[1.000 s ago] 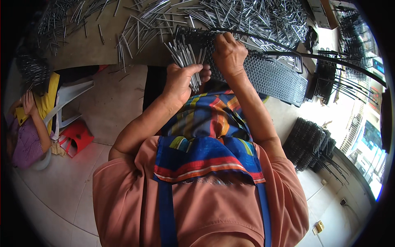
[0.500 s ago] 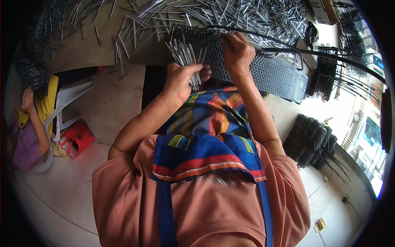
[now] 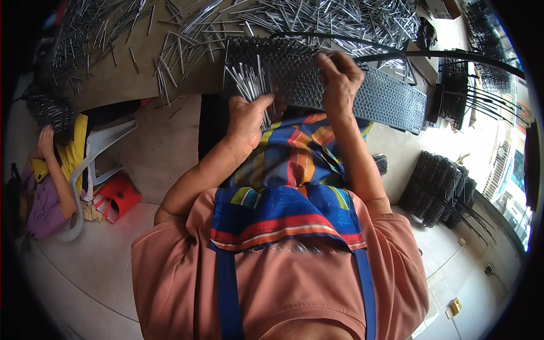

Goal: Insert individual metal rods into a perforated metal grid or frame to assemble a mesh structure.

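Observation:
A bundle of thin silvery metal rods [image 3: 247, 82] fans upward out of my left hand [image 3: 248, 118], whose thumb and fingers are closed around it. Behind the bundle lies a long black panel [image 3: 391, 101] full of small round holes, sloping down to the right from the table edge. My right hand [image 3: 342, 79] is held over the middle of this panel, thumb and fingertips pinched together. What the pinch holds, if anything, cannot be made out. A patterned apron [image 3: 300, 153] covers my lap just below the panel.
Loose metal rods [image 3: 340, 20] lie heaped across the table [image 3: 116, 73]. Curved black bars [image 3: 447, 55] reach to the right. Black wire racks [image 3: 436, 187] are stacked on the floor at right. At left another person's hand [image 3: 46, 139] touches a dark bundle, near a red container [image 3: 120, 195].
My right hand has moved a little right and down over the panel, still pinched. My left hand keeps the rods, now slightly lower. The whole view has shifted slightly.

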`<action>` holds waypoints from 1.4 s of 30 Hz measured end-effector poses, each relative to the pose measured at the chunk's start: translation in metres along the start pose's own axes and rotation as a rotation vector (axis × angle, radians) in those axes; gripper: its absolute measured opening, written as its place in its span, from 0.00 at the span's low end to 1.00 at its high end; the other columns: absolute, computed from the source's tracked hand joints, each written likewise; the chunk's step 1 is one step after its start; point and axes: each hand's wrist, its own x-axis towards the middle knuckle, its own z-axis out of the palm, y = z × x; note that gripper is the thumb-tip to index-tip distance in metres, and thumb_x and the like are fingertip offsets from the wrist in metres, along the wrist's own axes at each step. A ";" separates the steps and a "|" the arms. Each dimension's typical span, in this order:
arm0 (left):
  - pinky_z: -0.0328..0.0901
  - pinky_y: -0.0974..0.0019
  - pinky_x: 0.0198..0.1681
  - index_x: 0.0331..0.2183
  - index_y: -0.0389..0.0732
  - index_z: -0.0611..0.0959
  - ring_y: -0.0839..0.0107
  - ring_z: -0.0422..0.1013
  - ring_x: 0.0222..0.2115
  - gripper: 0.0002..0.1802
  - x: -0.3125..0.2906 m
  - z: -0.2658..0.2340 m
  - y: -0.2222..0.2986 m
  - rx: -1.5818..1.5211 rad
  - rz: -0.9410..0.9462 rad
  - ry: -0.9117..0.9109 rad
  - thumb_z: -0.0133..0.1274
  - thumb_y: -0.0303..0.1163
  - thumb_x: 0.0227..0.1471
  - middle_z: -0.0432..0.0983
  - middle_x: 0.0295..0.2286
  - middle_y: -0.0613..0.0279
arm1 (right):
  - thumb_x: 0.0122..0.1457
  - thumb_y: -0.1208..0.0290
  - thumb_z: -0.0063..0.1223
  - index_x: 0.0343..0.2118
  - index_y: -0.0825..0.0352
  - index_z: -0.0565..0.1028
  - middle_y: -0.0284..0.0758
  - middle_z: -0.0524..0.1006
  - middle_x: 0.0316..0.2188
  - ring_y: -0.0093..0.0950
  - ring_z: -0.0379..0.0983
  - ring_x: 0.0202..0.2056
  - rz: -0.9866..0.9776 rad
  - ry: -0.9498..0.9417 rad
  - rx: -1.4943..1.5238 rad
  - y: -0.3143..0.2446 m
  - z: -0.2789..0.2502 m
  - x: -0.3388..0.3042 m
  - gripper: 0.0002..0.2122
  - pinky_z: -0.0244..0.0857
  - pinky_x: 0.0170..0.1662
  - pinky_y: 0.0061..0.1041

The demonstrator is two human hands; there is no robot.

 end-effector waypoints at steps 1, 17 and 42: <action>0.74 0.64 0.33 0.36 0.28 0.81 0.65 0.77 0.26 0.09 -0.006 -0.001 -0.002 0.047 -0.004 -0.016 0.52 0.19 0.50 0.80 0.28 0.51 | 0.53 0.78 0.59 0.28 0.69 0.79 0.27 0.75 0.20 0.13 0.65 0.21 -0.001 0.002 0.001 0.003 0.001 0.004 0.01 0.57 0.25 0.13; 0.71 0.69 0.25 0.33 0.31 0.82 0.68 0.78 0.24 0.08 -0.015 -0.014 -0.014 0.133 -0.041 -0.149 0.53 0.17 0.46 0.81 0.27 0.52 | 0.49 0.85 0.59 0.29 0.71 0.78 0.29 0.76 0.25 0.15 0.68 0.26 -0.537 -0.091 -0.317 0.016 -0.002 0.026 0.05 0.62 0.31 0.14; 0.73 0.62 0.25 0.34 0.29 0.80 0.61 0.78 0.25 0.10 0.005 -0.004 -0.008 0.053 -0.053 -0.070 0.53 0.15 0.45 0.80 0.28 0.47 | 0.50 0.88 0.56 0.31 0.75 0.79 0.35 0.79 0.28 0.21 0.75 0.26 -0.534 -0.232 -0.310 0.022 -0.012 0.032 0.06 0.69 0.31 0.17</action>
